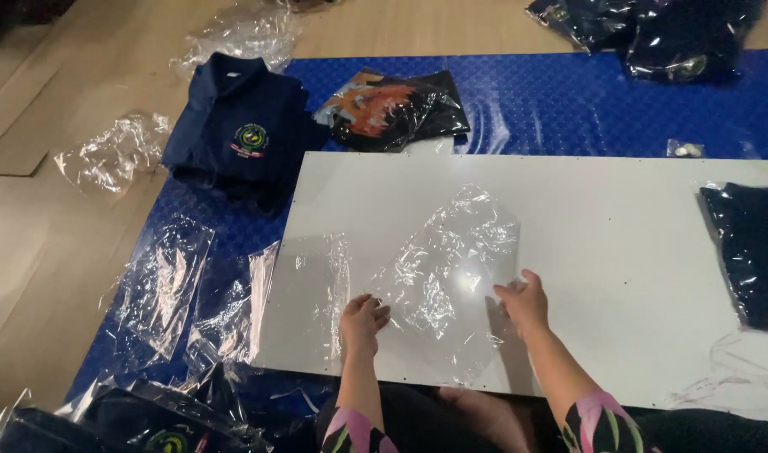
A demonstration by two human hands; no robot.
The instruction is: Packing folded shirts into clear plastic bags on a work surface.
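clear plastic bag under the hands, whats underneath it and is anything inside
The clear plastic bag lies flat on the white board, which shows through it. Nothing can be seen inside. The left hand and right hand press its near edge, covering small patches there.

Glossy crinkled plastic bag [447, 268], matt board [619, 243]

A garment packing spot on a floor: left of the hands [442, 315] lies a stack of folded navy shirts [237, 126] among loose plastic bags [161, 281]; beyond them, bagged shirts [396, 107] rest on a blue mat [568, 101].
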